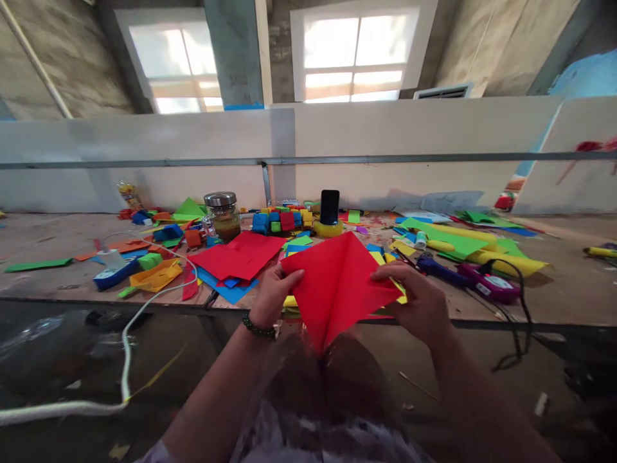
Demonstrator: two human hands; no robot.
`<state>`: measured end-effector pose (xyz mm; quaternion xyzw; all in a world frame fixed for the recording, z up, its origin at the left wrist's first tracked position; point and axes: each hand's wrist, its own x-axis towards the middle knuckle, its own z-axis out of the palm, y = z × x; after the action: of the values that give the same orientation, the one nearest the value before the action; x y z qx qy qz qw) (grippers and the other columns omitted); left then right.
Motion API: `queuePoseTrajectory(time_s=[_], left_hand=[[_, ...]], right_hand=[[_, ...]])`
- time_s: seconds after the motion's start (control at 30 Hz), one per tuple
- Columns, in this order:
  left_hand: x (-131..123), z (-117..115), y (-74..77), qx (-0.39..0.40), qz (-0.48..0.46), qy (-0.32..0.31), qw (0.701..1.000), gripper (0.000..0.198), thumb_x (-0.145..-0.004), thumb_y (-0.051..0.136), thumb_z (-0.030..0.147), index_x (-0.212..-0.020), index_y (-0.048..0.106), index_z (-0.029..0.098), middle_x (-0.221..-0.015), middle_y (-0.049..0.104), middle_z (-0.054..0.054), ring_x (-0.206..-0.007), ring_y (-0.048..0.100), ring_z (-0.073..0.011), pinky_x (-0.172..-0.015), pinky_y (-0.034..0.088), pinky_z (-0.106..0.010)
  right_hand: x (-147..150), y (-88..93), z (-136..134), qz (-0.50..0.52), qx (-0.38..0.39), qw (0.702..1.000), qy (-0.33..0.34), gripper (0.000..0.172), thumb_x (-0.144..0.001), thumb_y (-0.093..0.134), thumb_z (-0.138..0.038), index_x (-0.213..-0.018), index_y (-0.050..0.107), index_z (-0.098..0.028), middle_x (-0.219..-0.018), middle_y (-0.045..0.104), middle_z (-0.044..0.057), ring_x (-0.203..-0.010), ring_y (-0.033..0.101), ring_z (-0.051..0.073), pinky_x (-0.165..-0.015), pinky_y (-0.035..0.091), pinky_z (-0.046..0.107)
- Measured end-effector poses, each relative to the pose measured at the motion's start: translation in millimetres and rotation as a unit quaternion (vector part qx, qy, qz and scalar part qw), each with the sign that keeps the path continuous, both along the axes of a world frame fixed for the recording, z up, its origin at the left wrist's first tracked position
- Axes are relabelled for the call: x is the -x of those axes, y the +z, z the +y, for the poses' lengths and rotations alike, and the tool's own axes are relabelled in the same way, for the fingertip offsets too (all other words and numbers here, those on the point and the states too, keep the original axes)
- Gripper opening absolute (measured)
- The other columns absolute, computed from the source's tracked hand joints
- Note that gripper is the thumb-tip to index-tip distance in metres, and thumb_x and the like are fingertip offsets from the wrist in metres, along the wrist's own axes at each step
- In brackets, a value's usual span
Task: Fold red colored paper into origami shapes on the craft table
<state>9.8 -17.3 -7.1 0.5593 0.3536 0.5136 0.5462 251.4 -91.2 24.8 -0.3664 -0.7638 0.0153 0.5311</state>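
Note:
A square sheet of red paper [332,289] with a crease down its middle is held up in front of me, one corner pointing down. My left hand [271,292] pinches its left corner, thumb on top. At the right corner my right hand [418,296] grips the same sheet, its thumb and fingers closed on the edge. More red paper [238,256] lies on the table to the left, over a blue sheet [226,289]. The fingers behind the held sheet are hidden.
Along the table's back stand a lidded glass jar [222,218], folded paper cubes [286,222] and a phone [330,207] on a yellow base. A white cable [126,360] hangs off the left edge from a power strip [116,272]. A purple device [491,283] with a cord lies right.

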Motion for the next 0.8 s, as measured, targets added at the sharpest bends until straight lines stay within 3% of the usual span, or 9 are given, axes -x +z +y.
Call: queuePoseTrajectory(time_s=[0.17,0.3,0.37,0.43,0.5,0.53,0.6,0.7,0.8], left_hand=[[6,15,-13.4,-0.031,0.069,0.077,0.994,0.046,-0.067,0.071,0.04,-0.101,0.063,0.009,-0.095,0.069,-0.009,-0.08,0.063,-0.0194,-0.07,0.05,-0.029],[4,16,-19.2,-0.064,0.197,0.119,0.971,0.067,-0.065,0.072,0.027,-0.127,0.053,0.011,-0.116,0.063,-0.013,-0.089,0.061,-0.0223,-0.08,0.047,-0.033],[3,14,-20.0,-0.101,0.344,0.116,0.926,0.07,-0.07,0.069,0.025,-0.136,0.047,0.017,-0.123,0.061,-0.014,-0.098,0.061,-0.0266,-0.089,0.044,-0.038],[4,13,-19.5,-0.152,0.476,0.121,0.858,0.063,-0.074,0.067,0.027,-0.135,0.051,0.022,-0.127,0.059,-0.014,-0.113,0.055,-0.033,-0.098,0.038,-0.046],[5,13,-17.8,-0.214,0.521,0.125,0.817,0.052,-0.076,0.067,0.026,-0.127,0.059,0.026,-0.135,0.054,-0.013,-0.127,0.044,-0.0358,-0.105,0.03,-0.053],[5,14,-16.5,-0.246,0.519,0.103,0.812,0.044,-0.079,0.064,0.025,-0.122,0.063,0.027,-0.138,0.052,-0.012,-0.129,0.043,-0.0342,-0.106,0.029,-0.052],[6,14,-12.8,-0.291,0.49,-0.003,0.822,0.03,-0.085,0.055,0.021,-0.111,0.07,0.027,-0.133,0.058,-0.009,-0.123,0.05,-0.0277,-0.105,0.034,-0.045],[10,12,-5.8,-0.285,0.444,-0.145,0.837,0.03,-0.092,0.047,0.027,-0.113,0.07,0.025,-0.12,0.067,-0.007,-0.112,0.058,-0.0226,-0.099,0.039,-0.035],[16,12,-2.1,-0.264,0.431,-0.178,0.844,0.049,-0.079,0.067,0.047,-0.122,0.064,0.024,-0.126,0.064,-0.008,-0.119,0.053,-0.0271,-0.101,0.037,-0.035]], right_hand=[[-40,-17.2,21,-0.114,-0.02,0.99,-0.078,0.023,-0.076,0.057,-0.01,-0.082,0.072,-0.026,-0.082,0.073,0.004,-0.083,0.063,0.022,-0.079,0.049,0.039],[-50,-33.5,31,-0.204,0.057,0.965,-0.156,0.027,-0.07,0.055,-0.004,-0.077,0.073,-0.023,-0.08,0.074,0.005,-0.091,0.063,0.026,-0.088,0.046,0.044],[-43,-36.6,27,-0.254,0.14,0.935,-0.202,0.03,-0.067,0.053,-0.001,-0.078,0.073,-0.021,-0.086,0.074,0.008,-0.095,0.064,0.028,-0.091,0.044,0.047],[-31,-36.8,19,-0.296,0.197,0.906,-0.229,0.042,-0.065,0.05,0.003,-0.091,0.073,-0.021,-0.098,0.073,0.01,-0.105,0.061,0.031,-0.096,0.039,0.053],[-17,-36.2,12,-0.321,0.199,0.902,-0.209,0.058,-0.062,0.049,0.006,-0.11,0.069,-0.021,-0.114,0.07,0.011,-0.117,0.056,0.033,-0.101,0.034,0.056],[-12,-36.3,9,-0.326,0.193,0.907,-0.184,0.063,-0.061,0.049,0.006,-0.117,0.066,-0.021,-0.118,0.068,0.011,-0.118,0.055,0.033,-0.101,0.035,0.054],[-4,-37.9,5,-0.318,0.195,0.919,-0.127,0.062,-0.063,0.051,0.002,-0.118,0.066,-0.021,-0.119,0.068,0.01,-0.111,0.06,0.029,-0.095,0.043,0.046],[-4,-40.9,5,-0.269,0.216,0.934,-0.088,0.042,-0.071,0.054,-0.006,-0.105,0.072,-0.024,-0.112,0.071,0.008,-0.1,0.065,0.025,-0.084,0.05,0.036],[-11,-39.9,11,-0.224,0.249,0.938,-0.088,0.02,-0.082,0.053,-0.019,-0.084,0.073,-0.025,-0.092,0.074,0.005,-0.082,0.067,0.021,-0.07,0.049,0.031]])
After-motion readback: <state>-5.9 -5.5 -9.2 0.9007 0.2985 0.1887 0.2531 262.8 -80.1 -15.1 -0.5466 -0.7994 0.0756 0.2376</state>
